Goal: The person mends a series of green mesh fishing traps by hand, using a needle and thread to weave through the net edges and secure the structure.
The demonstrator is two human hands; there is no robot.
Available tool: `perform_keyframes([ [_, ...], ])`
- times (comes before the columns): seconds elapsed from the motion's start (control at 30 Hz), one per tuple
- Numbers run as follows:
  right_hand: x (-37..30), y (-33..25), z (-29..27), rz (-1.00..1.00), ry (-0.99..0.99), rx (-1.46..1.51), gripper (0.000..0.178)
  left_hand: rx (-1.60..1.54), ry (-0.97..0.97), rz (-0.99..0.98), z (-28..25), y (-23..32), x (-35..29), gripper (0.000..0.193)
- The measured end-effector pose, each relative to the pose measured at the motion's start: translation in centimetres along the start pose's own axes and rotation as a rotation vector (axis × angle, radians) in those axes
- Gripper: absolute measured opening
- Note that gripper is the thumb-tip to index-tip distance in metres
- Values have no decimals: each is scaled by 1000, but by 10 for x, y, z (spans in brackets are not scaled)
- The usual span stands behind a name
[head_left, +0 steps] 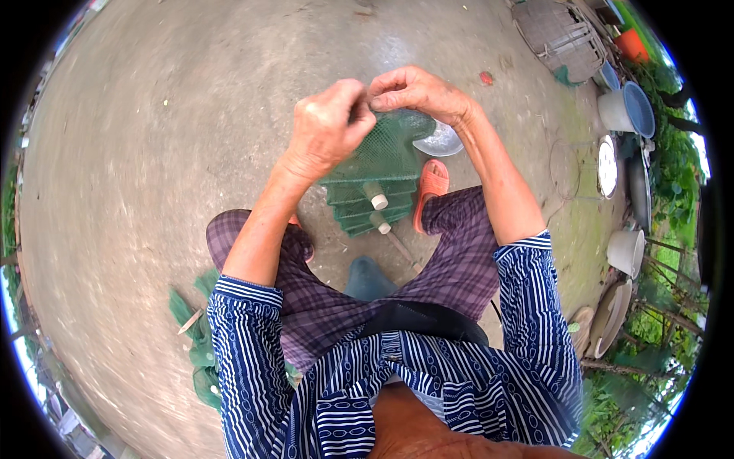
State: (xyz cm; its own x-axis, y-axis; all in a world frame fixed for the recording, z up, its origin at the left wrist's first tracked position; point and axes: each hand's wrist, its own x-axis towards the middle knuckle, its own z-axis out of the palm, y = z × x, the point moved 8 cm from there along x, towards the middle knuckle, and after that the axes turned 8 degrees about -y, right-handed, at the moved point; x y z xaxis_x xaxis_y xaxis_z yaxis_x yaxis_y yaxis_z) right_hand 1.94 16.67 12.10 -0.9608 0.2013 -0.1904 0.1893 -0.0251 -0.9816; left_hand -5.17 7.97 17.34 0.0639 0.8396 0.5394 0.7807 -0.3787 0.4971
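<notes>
A green mesh net (375, 157), gathered in stiff folds like a collapsible fish trap, hangs between my knees. My left hand (329, 122) is closed like a loose fist at its upper end. Beside it, my right hand (420, 93) pinches with thumb and forefinger, the two hands almost touching. The mesh runs up to the fingers of both; the exact spot they grip is too small to make out. Two pale round-ended pieces (379, 201) show against the lower folds. Past the net, partly behind it, a shiny metal basin (442, 141) rests on the ground.
Another heap of green netting (203, 348) lies on the concrete (153, 168) at my left. Along the right edge stand a blue-lined bucket (636, 109), a white tub (625, 252) and a woven basket (562, 38). An orange sandal (433, 183) is on my right foot.
</notes>
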Motion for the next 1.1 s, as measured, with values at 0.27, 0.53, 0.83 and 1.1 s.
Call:
perform_keyframes([
  [0.27,0,5,-3,27,-112,63,22,-900,-102,-453,27,-38,-12,4],
  [0.53,-4,-5,-13,-58,-71,-79,21,-911,-166,-466,39,-41,-16,5],
  [0.83,-8,4,-5,-27,-66,375,28,-936,-142,-504,41,-43,-15,4],
  [1.1,-12,1,-2,-58,-8,469,32,-948,-117,-502,41,-53,-14,7],
])
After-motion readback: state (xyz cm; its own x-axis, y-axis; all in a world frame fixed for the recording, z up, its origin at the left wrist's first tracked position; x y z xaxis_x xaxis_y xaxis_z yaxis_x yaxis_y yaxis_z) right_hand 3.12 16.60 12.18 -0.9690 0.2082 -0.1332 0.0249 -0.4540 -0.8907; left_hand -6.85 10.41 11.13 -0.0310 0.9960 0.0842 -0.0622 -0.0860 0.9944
